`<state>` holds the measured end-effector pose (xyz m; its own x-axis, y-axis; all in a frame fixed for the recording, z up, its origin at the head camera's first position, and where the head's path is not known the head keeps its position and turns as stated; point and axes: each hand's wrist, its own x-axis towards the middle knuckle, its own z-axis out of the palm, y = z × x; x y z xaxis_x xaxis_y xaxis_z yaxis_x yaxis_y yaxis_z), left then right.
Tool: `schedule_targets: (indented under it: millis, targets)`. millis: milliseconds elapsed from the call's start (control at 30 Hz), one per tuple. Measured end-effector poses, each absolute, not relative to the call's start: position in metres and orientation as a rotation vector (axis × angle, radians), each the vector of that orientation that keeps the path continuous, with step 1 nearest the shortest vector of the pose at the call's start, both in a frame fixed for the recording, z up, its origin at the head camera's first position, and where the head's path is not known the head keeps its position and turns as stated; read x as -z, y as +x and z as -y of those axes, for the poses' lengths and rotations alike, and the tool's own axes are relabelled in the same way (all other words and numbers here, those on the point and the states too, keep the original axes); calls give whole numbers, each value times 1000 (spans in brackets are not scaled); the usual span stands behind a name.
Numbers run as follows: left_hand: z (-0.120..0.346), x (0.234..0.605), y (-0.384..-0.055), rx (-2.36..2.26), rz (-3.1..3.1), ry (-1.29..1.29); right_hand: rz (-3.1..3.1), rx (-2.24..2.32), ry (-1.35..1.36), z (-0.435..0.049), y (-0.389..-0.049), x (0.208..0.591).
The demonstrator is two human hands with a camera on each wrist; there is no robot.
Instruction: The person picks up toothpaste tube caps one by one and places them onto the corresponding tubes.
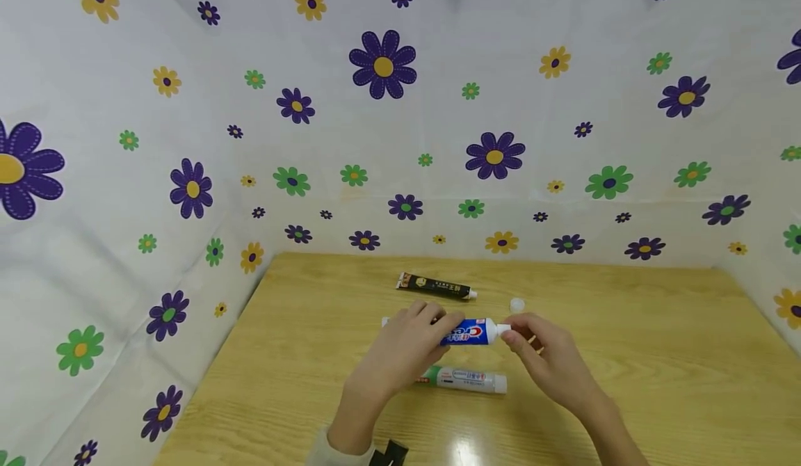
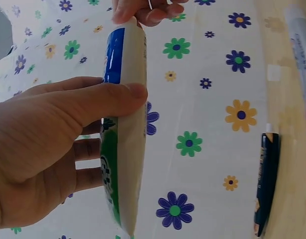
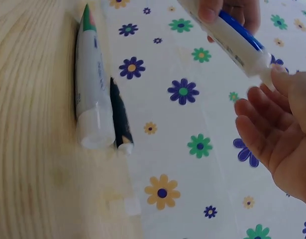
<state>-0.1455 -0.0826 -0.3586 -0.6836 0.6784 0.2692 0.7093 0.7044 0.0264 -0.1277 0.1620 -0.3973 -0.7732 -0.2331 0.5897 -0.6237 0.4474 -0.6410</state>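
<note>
A blue and white Crest toothpaste tube (image 1: 472,332) is held level above the table, its white tip pointing right. My left hand (image 1: 405,346) grips the tube's body; in the left wrist view the thumb lies across its white back, with the fingers on the far side. The thumb and index finger of my right hand (image 1: 553,362) pinch the narrow white tip (image 3: 265,75). Beneath the held tube lies a white and green toothpaste tube (image 1: 469,380), partly hidden by the left hand. Behind it is a black toothpaste tube (image 1: 436,286) with a small white end.
A small white cap (image 1: 516,305) lies on the wooden table (image 1: 657,355) just beyond the right hand. Flower-patterned cloth (image 1: 438,118) walls the back and both sides. A black object (image 1: 391,453) shows by the left sleeve at the front.
</note>
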Motion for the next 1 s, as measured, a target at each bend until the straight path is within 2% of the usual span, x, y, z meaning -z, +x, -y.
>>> schedule_targets:
  millis: [300,633,1000]
  targets:
    - [82,348,-139,260,2521,-1050,2077,-1356,669,-149,-122,377]
    - [85,336,-125,385,2599,-1013,2129,-1274,791,-158,-115,361]
    - [84,335,-129,303,2548,-968,2155,-1191,694,-151,-122,367]
